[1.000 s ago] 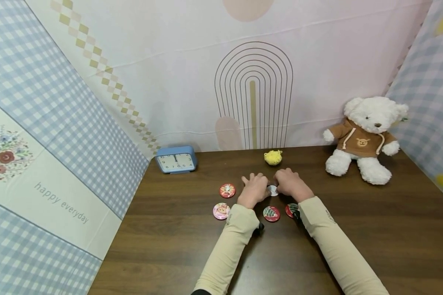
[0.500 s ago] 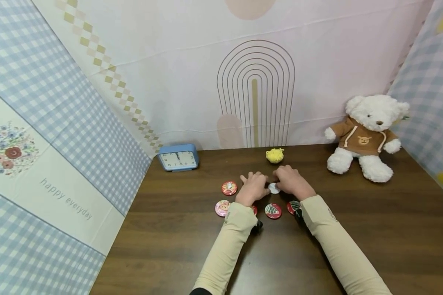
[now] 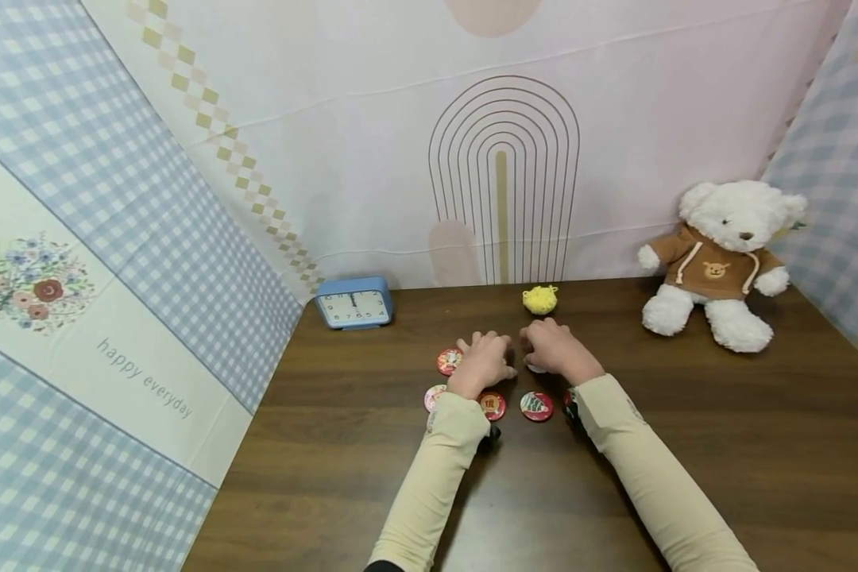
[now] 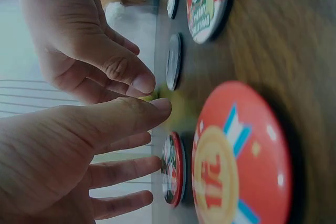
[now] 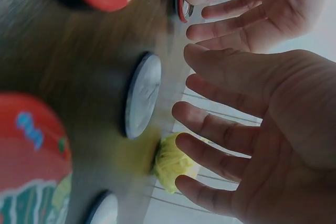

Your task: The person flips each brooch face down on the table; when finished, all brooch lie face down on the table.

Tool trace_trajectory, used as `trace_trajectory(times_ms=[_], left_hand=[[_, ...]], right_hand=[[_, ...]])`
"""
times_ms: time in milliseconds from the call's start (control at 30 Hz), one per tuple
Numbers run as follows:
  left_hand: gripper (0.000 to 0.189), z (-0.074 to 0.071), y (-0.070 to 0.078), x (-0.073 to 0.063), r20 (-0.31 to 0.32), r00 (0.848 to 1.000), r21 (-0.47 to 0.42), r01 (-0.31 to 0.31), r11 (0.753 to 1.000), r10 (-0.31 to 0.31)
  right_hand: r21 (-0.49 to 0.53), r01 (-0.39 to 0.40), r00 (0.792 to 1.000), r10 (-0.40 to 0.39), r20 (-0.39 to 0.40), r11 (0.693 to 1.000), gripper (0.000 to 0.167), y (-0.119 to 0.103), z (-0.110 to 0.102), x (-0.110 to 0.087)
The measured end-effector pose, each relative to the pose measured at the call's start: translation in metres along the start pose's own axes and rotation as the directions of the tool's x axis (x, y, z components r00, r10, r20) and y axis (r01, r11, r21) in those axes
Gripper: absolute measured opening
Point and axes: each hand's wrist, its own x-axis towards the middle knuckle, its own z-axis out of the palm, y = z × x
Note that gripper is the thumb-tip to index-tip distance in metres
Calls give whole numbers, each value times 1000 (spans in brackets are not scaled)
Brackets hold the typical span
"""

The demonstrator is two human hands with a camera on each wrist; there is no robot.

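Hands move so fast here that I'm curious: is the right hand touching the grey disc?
Apart. The right wrist view shows it plainly: a gap runs between the right hand and the grey disc.

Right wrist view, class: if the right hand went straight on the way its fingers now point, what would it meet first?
Most likely the pale round disc on the table, which lies in line with the right hand; depth is unclear, so it could reach bare tabletop instead.
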Motion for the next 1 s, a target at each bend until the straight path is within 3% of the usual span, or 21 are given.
trace_trajectory(times_ms=[400,633,1000], left_hand=[[41,-1,-20,-8,-23,1000,-11,17,1000,-18],[36,-2,-25,-11,-45,999,-31,18,999,-19],[39,-4,-29,-12,-16,999,-12,38,999,-38]], right_hand=[[19,20,999,-21,26,1000,26,-14,7,13],[28,57,998,-58,12,998,25,-18,9,15],[57,93,995,-94,19,994,36,-26,9,16]])
